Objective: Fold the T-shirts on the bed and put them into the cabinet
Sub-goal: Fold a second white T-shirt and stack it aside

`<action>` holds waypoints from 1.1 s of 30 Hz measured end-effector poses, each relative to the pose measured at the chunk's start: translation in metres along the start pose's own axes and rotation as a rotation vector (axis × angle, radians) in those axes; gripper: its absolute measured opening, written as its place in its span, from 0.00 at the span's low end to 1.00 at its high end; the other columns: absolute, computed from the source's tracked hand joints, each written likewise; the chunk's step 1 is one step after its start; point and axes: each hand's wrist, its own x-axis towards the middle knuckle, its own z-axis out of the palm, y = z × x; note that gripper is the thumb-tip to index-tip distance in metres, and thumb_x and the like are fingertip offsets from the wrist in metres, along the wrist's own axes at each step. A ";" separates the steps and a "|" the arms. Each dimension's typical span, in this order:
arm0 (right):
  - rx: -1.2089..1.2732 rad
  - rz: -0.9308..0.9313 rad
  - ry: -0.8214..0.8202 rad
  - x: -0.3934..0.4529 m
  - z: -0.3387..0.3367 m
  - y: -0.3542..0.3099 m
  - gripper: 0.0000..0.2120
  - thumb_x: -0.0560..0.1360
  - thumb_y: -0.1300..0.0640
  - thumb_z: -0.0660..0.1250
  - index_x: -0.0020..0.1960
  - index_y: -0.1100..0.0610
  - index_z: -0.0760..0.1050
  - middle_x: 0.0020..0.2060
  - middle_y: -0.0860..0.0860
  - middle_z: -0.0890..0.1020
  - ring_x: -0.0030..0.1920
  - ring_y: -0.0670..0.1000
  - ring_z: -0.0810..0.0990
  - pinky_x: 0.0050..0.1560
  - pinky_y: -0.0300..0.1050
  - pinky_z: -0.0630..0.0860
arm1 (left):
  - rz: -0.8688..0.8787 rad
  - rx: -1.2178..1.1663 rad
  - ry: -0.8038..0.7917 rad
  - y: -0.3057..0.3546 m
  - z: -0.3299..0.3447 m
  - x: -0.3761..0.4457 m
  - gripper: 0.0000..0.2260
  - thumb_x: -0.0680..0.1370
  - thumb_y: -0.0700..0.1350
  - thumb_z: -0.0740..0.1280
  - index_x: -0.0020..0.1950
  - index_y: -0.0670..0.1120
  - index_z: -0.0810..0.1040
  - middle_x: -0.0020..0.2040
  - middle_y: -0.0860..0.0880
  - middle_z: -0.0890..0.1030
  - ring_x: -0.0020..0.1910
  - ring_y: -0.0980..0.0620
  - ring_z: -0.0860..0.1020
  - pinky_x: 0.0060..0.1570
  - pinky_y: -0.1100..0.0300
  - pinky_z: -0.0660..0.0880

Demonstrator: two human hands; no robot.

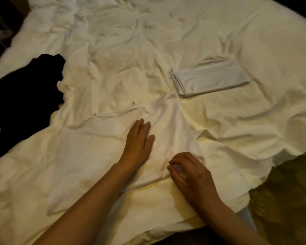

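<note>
A white T-shirt [88, 144] lies spread on the near part of the bed, hard to tell from the white sheet. My left hand [139, 141] rests flat on it, palm down, fingers together. Just to the right, my right hand [189, 171] pinches a fold of the shirt's cloth between thumb and fingers. A folded white T-shirt [210, 77] lies as a neat rectangle farther back on the right. A black T-shirt [23, 101] lies crumpled at the bed's left edge.
The bed [166, 32] is covered by a wrinkled white sheet. Its near right corner drops off to an olive-brown floor [288, 197]. Dark floor and dim objects lie beyond the bed's far left corner [2, 23]. No cabinet is in view.
</note>
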 end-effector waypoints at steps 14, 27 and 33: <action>-0.174 -0.170 -0.248 -0.019 0.036 0.006 0.18 0.66 0.65 0.79 0.54 0.58 0.80 0.61 0.57 0.79 0.69 0.56 0.71 0.66 0.50 0.72 | -0.079 0.165 0.155 -0.074 -0.057 -0.175 0.24 0.77 0.66 0.60 0.57 0.49 0.84 0.59 0.54 0.81 0.60 0.55 0.75 0.54 0.60 0.75; -0.319 -0.086 -0.146 -0.011 0.029 0.001 0.14 0.68 0.71 0.76 0.52 0.61 0.81 0.52 0.56 0.81 0.57 0.51 0.73 0.56 0.35 0.67 | -0.194 0.212 0.342 -0.099 -0.057 -0.211 0.18 0.80 0.50 0.58 0.61 0.46 0.83 0.66 0.46 0.79 0.70 0.44 0.72 0.67 0.54 0.67; -0.277 -0.075 -0.123 -0.008 0.020 -0.004 0.04 0.77 0.63 0.70 0.50 0.56 0.79 0.45 0.47 0.76 0.49 0.49 0.75 0.46 0.33 0.63 | -0.275 0.055 0.470 -0.093 -0.068 -0.213 0.07 0.80 0.44 0.66 0.54 0.46 0.83 0.55 0.48 0.83 0.60 0.50 0.77 0.57 0.67 0.66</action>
